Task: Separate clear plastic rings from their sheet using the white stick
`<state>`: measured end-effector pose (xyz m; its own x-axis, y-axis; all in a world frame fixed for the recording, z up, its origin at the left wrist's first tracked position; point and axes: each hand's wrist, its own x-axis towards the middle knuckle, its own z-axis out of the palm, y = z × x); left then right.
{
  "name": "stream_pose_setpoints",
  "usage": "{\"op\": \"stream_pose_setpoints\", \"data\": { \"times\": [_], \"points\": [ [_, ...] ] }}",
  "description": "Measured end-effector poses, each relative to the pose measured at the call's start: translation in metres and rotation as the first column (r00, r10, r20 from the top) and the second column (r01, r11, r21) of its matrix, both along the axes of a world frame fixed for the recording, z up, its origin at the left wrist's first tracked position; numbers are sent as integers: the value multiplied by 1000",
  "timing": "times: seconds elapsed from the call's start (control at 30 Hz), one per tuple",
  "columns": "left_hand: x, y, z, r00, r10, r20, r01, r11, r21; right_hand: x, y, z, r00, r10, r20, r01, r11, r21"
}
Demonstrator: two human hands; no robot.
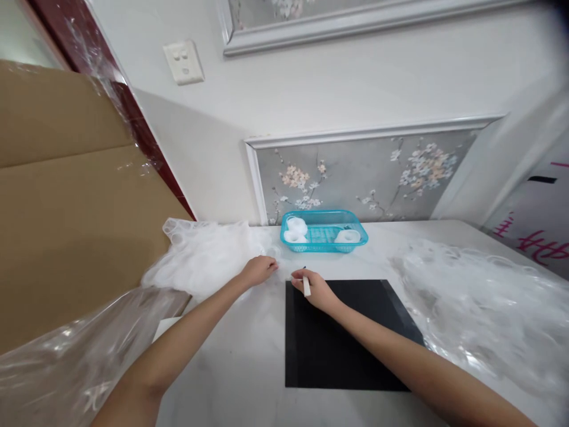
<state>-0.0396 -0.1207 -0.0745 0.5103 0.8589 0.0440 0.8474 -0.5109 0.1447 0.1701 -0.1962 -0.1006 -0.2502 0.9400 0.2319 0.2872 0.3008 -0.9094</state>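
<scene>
My right hand (315, 288) is closed round a slim white tool (306, 286), over the top left corner of a flat black mat (347, 350). A small dark bit shows just above the fingers; what kind of tool it is cannot be made out. Just left of it, my left hand (260, 270) has its fingers pinched together beside a heap of white, see-through ring-like pieces (208, 252). Something pale and translucent lies between the two hands, too faint to name. Whatever the left fingers grip is hidden.
Against the wall stands a turquoise plastic basket (323, 248) with several white rolled pieces inside. To the right spreads a big pile of translucent white pieces (489, 314) on clear plastic. A large cardboard box (75, 225) with plastic film (102, 356) borders the white table's left side.
</scene>
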Motion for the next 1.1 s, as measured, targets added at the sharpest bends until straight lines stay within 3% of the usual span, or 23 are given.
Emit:
{"op": "stream_pose_setpoints", "data": {
  "times": [0.13,0.27,0.43,0.6,0.63,0.7,0.73,0.77,0.93,1.1],
  "points": [
    [-13,-2,8,969,49,243,-33,997,-73,-29,22,-5,991,-54,-124,35,988,-148],
    [-25,-12,27,887,90,452,-33,991,-133,-60,29,11,940,-53,-338,-54,953,-300],
    [-40,-28,55,814,128,567,-33,984,-174,-90,31,43,800,-16,-600,-187,943,-274],
    [-59,-33,72,802,177,571,-114,983,-144,-103,33,51,720,-22,-693,-244,927,-283],
    [-65,-31,75,850,169,499,-153,985,-74,-102,33,52,721,-27,-692,-248,923,-294],
    [-80,-23,82,967,170,189,-202,965,167,-97,31,53,729,-42,-684,-239,920,-312],
    [-90,-18,87,977,204,-57,-176,932,318,-92,29,55,733,-51,-679,-228,921,-315],
    [-101,-11,92,950,240,-201,-147,909,389,-87,26,56,738,-53,-673,-217,926,-310],
    [-157,30,130,835,400,-379,-190,854,484,-49,0,62,816,11,-578,-176,957,-230],
    [-186,65,164,703,565,-431,-291,782,551,-6,-40,65,883,30,-469,-168,952,-255]
  ]
}}
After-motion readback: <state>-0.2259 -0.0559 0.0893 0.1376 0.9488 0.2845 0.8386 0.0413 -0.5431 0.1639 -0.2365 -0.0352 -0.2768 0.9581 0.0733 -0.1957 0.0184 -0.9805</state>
